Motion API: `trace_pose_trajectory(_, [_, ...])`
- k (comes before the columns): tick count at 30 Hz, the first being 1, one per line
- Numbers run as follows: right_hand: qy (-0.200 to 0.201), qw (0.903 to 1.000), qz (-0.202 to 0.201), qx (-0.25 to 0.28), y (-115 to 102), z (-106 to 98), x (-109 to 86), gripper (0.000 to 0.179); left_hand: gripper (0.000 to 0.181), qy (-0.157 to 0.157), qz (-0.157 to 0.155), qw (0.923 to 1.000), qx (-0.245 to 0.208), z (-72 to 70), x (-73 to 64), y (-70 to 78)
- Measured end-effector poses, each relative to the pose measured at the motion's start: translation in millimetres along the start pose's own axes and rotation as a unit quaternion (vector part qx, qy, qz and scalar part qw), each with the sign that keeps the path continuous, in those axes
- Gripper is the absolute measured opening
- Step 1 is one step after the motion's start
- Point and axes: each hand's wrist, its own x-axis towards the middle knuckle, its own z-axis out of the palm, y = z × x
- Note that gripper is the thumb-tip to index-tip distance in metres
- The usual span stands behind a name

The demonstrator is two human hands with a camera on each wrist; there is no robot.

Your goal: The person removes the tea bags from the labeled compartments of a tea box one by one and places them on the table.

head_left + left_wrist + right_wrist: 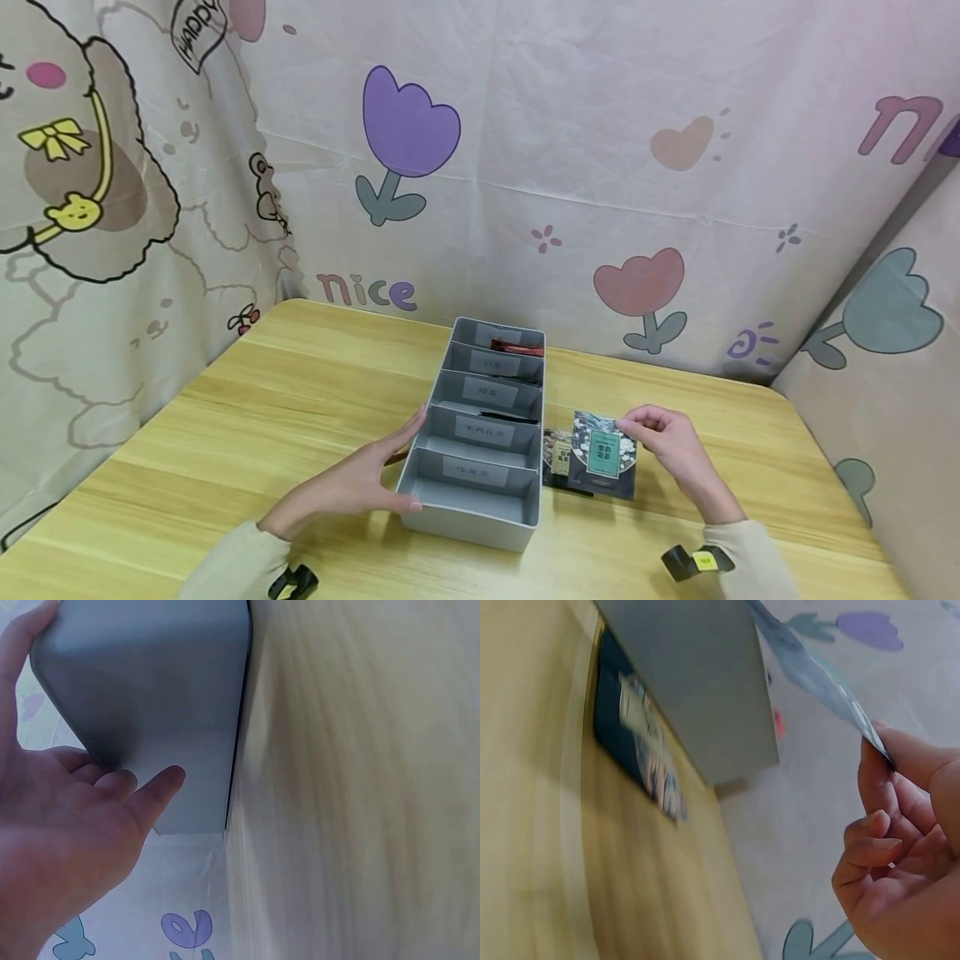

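A grey divided storage box [465,521] stands lengthwise on the table, its compartments bearing paper labels with handwriting. My left hand [363,479] touches its left side, thumb at the near corner and fingers spread along the side; the left wrist view shows the fingers on the outer wall. To the right of the box, my right hand [675,446] pinches a dark tea sachet [603,458] with a green label by its upper corner, between thumb and index finger. In the right wrist view the sachet is seen nearly edge-on. Another sachet [641,724] with a pale label lies flat beside the box.
A red packet [517,348] sits in the farthest compartment, and a thin dark packet [510,417] shows in the middle one. The wooden table [300,392] runs back to a printed cloth [510,167] that hangs behind and at both sides.
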Motion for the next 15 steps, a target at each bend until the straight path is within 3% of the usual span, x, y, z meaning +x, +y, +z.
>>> trace_pose_trajectory(15, [-0.029, 0.9968, 0.046, -0.058, 35.8, -19.0, 15.4, 0.025, 0.111, 0.005, -0.001, 1.0, 0.008, 0.4, -0.6, -0.3])
